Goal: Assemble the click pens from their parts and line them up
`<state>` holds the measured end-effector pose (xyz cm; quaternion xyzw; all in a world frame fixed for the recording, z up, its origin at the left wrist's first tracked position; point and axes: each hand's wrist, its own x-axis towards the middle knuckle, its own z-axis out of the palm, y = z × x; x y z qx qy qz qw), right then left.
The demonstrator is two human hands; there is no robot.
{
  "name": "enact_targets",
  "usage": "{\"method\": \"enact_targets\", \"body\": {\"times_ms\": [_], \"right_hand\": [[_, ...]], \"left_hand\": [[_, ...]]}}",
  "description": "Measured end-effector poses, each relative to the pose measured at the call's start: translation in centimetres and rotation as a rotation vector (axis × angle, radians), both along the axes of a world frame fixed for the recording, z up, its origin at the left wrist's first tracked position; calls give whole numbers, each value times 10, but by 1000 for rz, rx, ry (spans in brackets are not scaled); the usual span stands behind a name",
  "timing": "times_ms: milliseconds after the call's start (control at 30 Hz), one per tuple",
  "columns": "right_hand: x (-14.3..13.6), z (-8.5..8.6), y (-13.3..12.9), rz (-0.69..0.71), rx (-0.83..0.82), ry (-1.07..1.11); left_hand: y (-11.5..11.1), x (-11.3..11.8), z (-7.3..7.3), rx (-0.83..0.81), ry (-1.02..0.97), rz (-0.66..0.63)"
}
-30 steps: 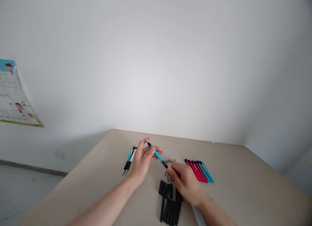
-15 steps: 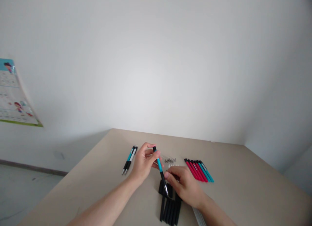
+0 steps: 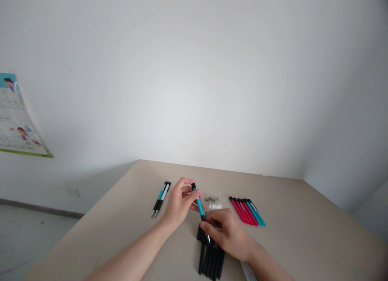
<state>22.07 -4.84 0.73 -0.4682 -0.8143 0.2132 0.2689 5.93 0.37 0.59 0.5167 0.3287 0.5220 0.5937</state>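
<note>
One slim turquoise-and-black pen with silver tip slants over matte black tubes. Left hand grips its upper barrel; right hand pinches its black lower section.

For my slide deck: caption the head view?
Left hand and right hand hold a blue pen over black tubes, red and blue barrels to the right.

The right grip partly hides the blue pen; the frame crops the poster.
</note>
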Motion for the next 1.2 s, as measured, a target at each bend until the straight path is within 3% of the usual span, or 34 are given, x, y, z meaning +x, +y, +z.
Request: {"method": "enact_targets", "body": {"times_ms": [233,333,400,500,600,667,933,1200], "right_hand": [[0,2,1,25,-4,35],[3,0,3,6,14,43],[6,-4,5,-21,27,35],[9,-8,7,-51,26,21],[10,-10,8,-54,27,19],[11,-10,8,-48,28,18],[11,-10,8,-51,18,18],[12,-12,8,-54,14,22]], "left_hand": [[-6,0,2,-3,-15,-171],[3,-4,-1,12,54,-77],[13,-9,-5,59,166,64],[28,-20,-10,241,537,342],[38,-30,-11,304,919,493],[43,-38,-10,286,1105,528],[53,-74,2,159,1417,631],[54,-82,-3,9,1591,604]]}}
